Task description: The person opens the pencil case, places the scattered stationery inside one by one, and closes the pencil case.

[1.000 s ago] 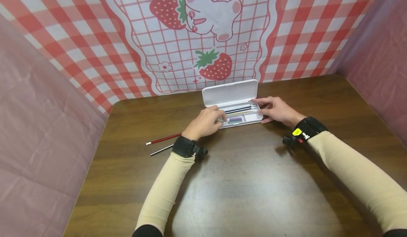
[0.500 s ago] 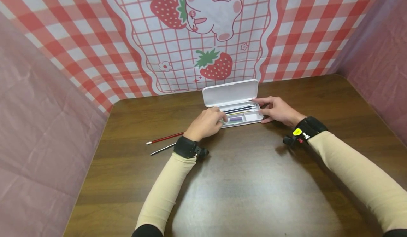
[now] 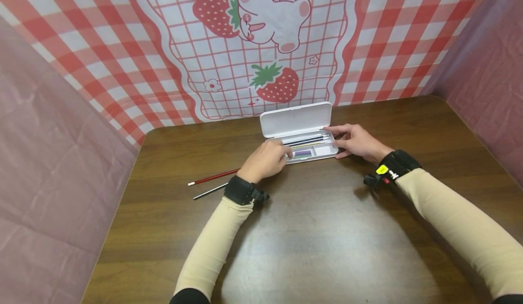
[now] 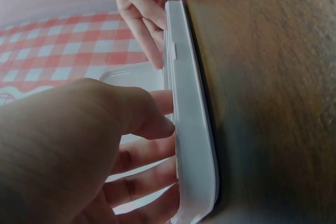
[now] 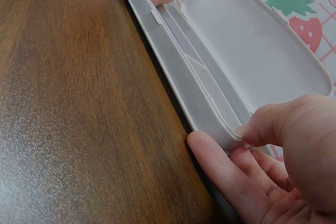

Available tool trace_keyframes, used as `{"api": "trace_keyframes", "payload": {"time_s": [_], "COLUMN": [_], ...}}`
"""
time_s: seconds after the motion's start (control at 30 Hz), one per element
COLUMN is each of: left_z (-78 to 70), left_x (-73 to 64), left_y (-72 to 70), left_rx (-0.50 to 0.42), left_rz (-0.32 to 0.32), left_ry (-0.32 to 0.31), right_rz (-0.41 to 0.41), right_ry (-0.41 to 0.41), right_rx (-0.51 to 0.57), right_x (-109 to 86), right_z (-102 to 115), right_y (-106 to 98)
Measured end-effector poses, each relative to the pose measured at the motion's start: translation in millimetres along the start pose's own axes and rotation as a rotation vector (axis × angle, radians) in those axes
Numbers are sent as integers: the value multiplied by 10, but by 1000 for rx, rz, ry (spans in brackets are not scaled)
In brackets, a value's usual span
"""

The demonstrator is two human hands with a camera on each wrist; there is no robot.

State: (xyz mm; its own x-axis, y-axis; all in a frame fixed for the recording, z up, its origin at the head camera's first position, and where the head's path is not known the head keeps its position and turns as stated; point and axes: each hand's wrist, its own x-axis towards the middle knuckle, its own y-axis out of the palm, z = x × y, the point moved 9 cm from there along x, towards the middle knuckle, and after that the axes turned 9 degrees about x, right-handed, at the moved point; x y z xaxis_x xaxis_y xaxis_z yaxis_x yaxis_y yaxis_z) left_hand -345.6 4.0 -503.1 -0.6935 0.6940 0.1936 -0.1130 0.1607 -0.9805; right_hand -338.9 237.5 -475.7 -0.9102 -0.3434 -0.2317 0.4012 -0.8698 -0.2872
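A white pencil case (image 3: pixel 295 120) lies near the table's back edge, lid raised. Several dark pencils (image 3: pixel 306 141) lie in its rear part; a purple-striped piece (image 3: pixel 303 153) and a white block (image 3: pixel 324 150) sit in front compartments. My left hand (image 3: pixel 263 161) reaches into the left end. In the left wrist view its thumb (image 4: pixel 152 119) is at the front rim and the other fingertips are hidden behind the wall; whether they hold anything I cannot tell. My right hand (image 3: pixel 359 143) grips the right end, thumb (image 5: pixel 262 124) on the rim and fingers outside.
A red pencil (image 3: pixel 212 177) with a white end and a thin dark grey stick (image 3: pixel 209 191) lie left of the case, partly behind my left wrist. A checked strawberry cloth (image 3: pixel 269 81) hangs behind the wooden table (image 3: pixel 318 231). Pinkish curtains (image 3: pixel 53 159) flank both sides.
My left hand has shifted slightly to the right over the case, baring a bit more of the red pencil and grey stick. The right hand and the case stay put.
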Motion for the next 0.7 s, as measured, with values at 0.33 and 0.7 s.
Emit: {"api": "trace_keyframes", "payload": {"time_s": [0.33, 0.7], "left_z": [-91, -121], "left_x": [-80, -204], "left_y": [-354, -817], "left_rx": [-93, -87], "left_rz": [25, -45], "left_ry": [-67, -70], "right_rz": [-5, -3], "right_ry": [-3, -4], "right_rx": [0, 2], "right_x": [0, -1], "right_z": [10, 6], "right_y": [6, 1]}}
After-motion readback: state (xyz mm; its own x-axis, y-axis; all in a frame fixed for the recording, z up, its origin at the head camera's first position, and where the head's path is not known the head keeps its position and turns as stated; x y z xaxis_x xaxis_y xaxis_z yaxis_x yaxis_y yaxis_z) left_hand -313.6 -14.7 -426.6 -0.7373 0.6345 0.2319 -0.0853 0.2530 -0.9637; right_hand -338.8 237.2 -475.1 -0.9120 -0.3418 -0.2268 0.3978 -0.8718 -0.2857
